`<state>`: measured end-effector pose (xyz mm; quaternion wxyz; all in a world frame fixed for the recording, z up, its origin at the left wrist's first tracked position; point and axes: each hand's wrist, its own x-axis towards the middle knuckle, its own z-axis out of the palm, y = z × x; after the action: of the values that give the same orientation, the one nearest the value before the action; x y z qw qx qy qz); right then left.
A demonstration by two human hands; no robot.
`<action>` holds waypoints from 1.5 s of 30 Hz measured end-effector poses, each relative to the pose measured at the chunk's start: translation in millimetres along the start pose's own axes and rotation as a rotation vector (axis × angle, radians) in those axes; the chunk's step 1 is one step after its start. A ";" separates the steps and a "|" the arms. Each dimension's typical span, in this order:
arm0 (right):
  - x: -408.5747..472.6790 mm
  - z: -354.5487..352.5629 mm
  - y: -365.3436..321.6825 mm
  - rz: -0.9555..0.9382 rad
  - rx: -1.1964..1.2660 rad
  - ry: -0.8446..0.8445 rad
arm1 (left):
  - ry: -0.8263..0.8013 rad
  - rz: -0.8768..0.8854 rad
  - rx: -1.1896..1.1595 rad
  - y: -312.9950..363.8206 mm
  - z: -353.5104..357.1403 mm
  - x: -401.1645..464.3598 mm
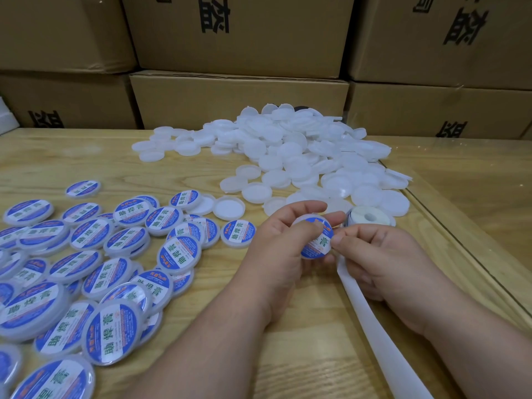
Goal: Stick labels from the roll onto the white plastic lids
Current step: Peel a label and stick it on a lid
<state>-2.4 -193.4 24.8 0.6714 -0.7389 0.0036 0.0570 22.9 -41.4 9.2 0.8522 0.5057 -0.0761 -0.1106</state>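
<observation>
My left hand (280, 243) grips a white plastic lid (316, 240) with a blue and white label on its face, thumb lying across the top. My right hand (374, 254) pinches the lid's right edge with thumb and forefinger, pressing on the label. The label roll (370, 218) lies flat just behind my right hand, and its empty white backing strip (371, 326) trails under that hand toward the lower edge. A heap of bare white lids (302, 156) fills the table's far middle. Several labelled lids (100, 260) are spread on the left.
The wooden table (201, 168) has a raised glass edge (449, 226) running along the right. Stacked cardboard boxes (239, 99) wall off the back. One labelled lid (238, 233) lies alone just left of my left hand.
</observation>
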 end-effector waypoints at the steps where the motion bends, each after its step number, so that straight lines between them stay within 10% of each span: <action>1: 0.2 0.0 0.0 -0.001 -0.005 0.001 | -0.001 0.000 -0.002 -0.1 0.1 -0.1; 34: 1.4 -0.8 0.3 -0.174 0.044 0.171 | 0.237 -0.001 -0.032 0.5 -2.2 6.3; 45: 1.6 -5.0 2.3 -0.186 0.047 0.191 | 0.329 -0.048 -0.441 10.1 -6.6 7.9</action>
<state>-0.6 -198.6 22.8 0.6876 -0.7220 0.0004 -0.0764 33.2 -33.2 15.1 0.9397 0.3208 0.1014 -0.0610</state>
